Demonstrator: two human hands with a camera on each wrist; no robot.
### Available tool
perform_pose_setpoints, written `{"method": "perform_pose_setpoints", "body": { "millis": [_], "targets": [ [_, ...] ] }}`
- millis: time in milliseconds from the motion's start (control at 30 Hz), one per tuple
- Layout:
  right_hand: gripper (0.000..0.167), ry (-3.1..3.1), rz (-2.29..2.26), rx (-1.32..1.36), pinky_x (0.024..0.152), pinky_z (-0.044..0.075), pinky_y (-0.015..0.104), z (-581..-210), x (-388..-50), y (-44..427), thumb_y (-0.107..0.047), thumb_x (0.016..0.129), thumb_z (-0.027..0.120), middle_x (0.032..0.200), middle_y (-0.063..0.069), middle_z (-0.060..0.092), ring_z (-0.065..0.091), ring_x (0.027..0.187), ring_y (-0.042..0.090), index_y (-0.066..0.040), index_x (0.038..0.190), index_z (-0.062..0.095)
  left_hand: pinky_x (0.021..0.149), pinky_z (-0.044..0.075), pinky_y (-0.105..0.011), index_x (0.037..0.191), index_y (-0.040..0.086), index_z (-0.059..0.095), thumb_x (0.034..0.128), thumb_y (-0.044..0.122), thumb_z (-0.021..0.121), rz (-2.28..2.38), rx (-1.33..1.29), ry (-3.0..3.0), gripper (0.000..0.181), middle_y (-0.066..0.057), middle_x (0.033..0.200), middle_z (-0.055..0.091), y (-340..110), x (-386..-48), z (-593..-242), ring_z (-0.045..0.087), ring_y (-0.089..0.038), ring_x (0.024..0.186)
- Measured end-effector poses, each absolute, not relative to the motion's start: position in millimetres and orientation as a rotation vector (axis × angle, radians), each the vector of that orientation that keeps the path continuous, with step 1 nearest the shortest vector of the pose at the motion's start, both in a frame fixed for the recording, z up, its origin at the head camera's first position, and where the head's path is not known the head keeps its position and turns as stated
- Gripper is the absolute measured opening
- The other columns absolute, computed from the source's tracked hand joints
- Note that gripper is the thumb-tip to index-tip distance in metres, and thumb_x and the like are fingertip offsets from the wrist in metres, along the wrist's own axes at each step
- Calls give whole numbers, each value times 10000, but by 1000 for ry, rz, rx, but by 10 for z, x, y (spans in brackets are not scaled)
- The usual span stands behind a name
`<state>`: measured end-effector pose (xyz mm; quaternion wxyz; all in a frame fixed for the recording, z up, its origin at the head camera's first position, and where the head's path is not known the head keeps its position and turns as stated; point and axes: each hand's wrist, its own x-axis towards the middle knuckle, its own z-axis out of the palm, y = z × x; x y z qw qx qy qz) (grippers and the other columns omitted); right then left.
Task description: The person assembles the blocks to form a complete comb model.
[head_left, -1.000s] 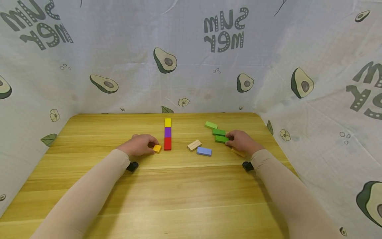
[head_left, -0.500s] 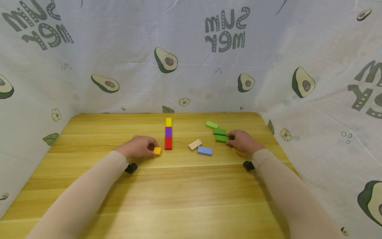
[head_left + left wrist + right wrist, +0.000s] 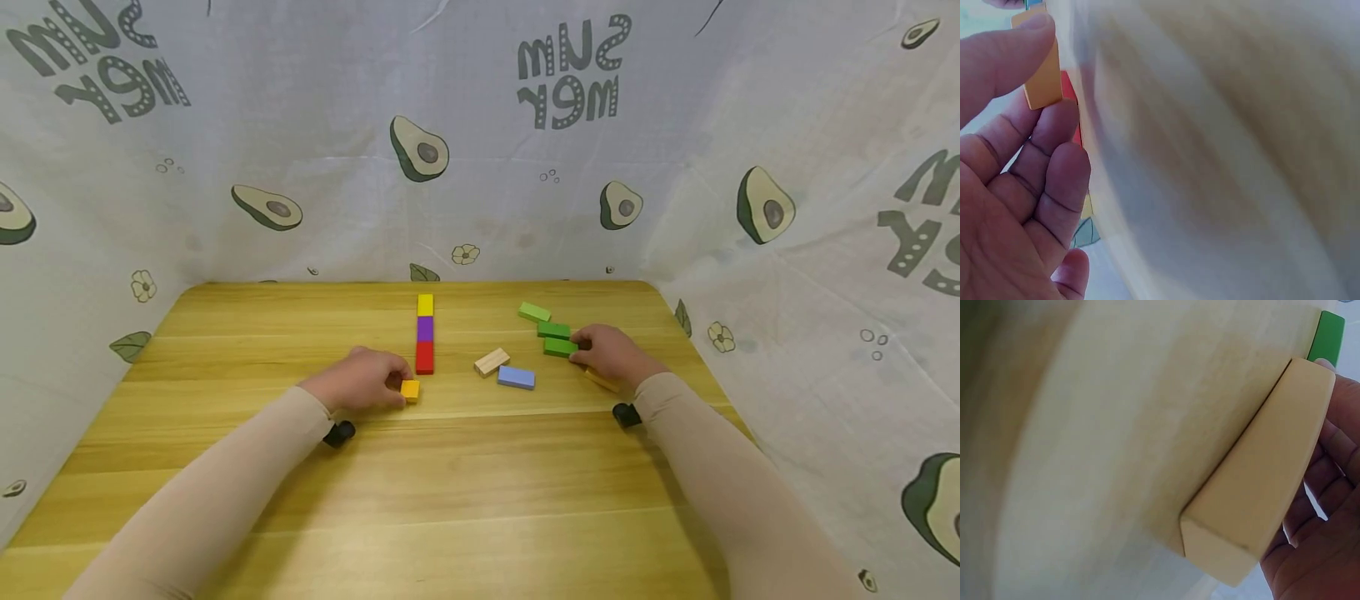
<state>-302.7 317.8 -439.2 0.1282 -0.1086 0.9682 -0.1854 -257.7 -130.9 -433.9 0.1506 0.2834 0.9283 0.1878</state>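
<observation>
My left hand (image 3: 363, 380) pinches a small orange block (image 3: 410, 391) between thumb and fingers, just in front of the red block (image 3: 424, 357). The left wrist view shows the thumb pressed on the face of this orange block (image 3: 1043, 75). Red, purple (image 3: 425, 328) and yellow (image 3: 425, 305) blocks lie end to end in a straight row. At the right, my right hand (image 3: 611, 352) has its thumb and fingertip at the right end of the nearer green block (image 3: 559, 347), holding it. A pale orange block (image 3: 1260, 469) lies beneath that hand, beside the palm.
A plain wood block (image 3: 492, 362) and a blue block (image 3: 517, 377) lie near each other mid-table. Another green block (image 3: 553, 330) and a light green block (image 3: 535, 312) are behind the held one. A printed cloth (image 3: 480, 167) hangs around the wooden table (image 3: 480, 500).
The orange block in my left hand has turned straighter and shifted nearer me and rightward, below the red block. My right hand has stayed in place.
</observation>
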Motion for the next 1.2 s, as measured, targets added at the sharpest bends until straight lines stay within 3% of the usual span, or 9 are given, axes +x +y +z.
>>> {"method": "perform_pose_setpoints", "body": {
  "millis": [833,1200],
  "targets": [
    [447,2797,-556,-304,1075,504,557,-4389,-3032,3188,-222,1061,642,1349,242,655,628,1205,371,41,1420,606,939,293,-468,1001,182,700,884,211,823,577,842,2717,172,78,814,597,-1237,-2484,-4379,551,-102,778],
    [445,2809,-542,-308,1094,495,562,-4400,-3014,3173,-217,1065,632,1377,246,644,619,1235,380,40,1426,604,1033,309,-473,1153,175,732,896,303,832,635,778,2698,304,98,990,710,-1267,-2489,-4426,615,-95,900]
  ]
}}
